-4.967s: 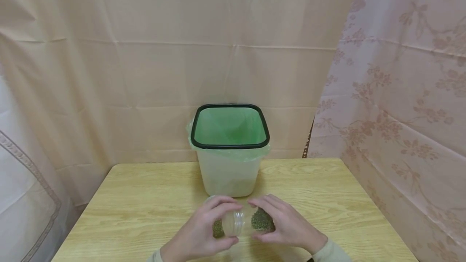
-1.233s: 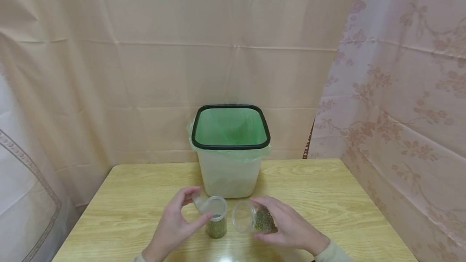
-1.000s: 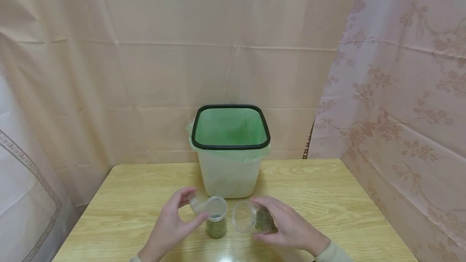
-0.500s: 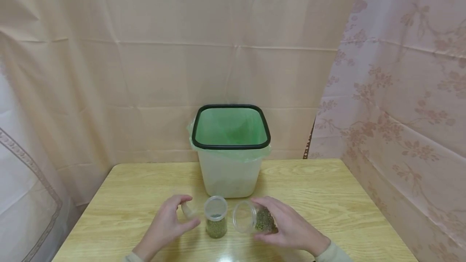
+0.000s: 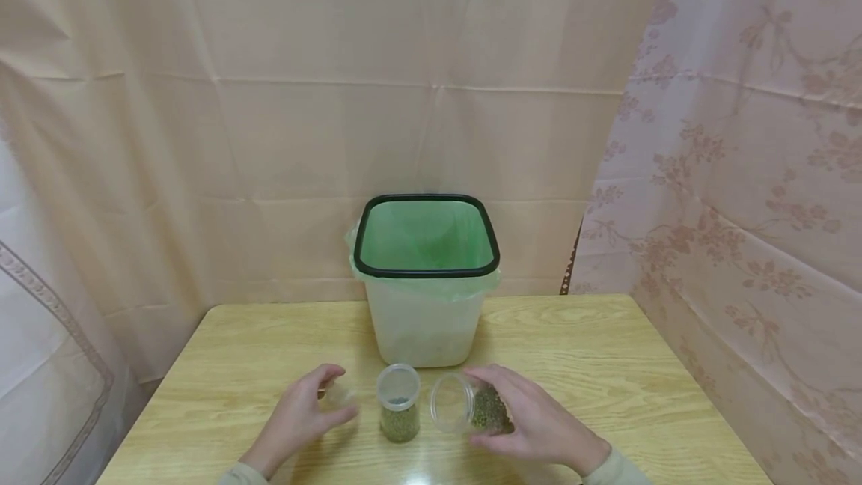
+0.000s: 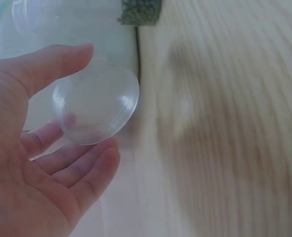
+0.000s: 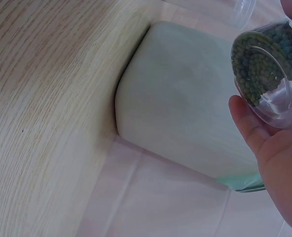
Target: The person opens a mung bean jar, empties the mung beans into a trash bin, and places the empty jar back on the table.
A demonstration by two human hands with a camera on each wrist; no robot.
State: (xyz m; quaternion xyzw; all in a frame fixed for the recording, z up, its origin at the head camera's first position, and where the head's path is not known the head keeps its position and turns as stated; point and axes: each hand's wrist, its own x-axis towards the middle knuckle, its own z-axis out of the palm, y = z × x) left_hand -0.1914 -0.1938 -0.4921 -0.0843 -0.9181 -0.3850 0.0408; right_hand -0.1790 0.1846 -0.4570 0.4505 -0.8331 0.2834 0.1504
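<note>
1. A beige curtain (image 5: 289, 141) hangs behind the bin, creased across its width.
2. A pink curtain with a flower pattern (image 5: 747, 193) hangs to the right of the bin.
3. A wood-grain table (image 5: 269, 350) carries the bin near its far edge and spreads out on both sides of it.
4. The bin (image 5: 424, 328) itself is pale and upright, with a black rim; a green liner (image 5: 427, 234) lines it and hangs over the outside.
5. The right hand (image 5: 535, 421), in front of the bin and toward its right, grips a jar, fingers and thumb curled round it.
6. The left hand (image 5: 292, 421), in front of the bin and off to its left, pinches a lid between thumb and fingers.
7. The held jar (image 5: 465, 404) is clear and lies sideways before the bin, its round end pointing left toward the standing jar.
8. The standing jar (image 5: 399, 391), also clear, is upright just in front of the bin, apart from both hands.
9. The lid (image 6: 96, 106) is clear and round, left of the bin's front.
10. Small green grains (image 7: 259, 61) partly fill both jars before the bin.
</note>
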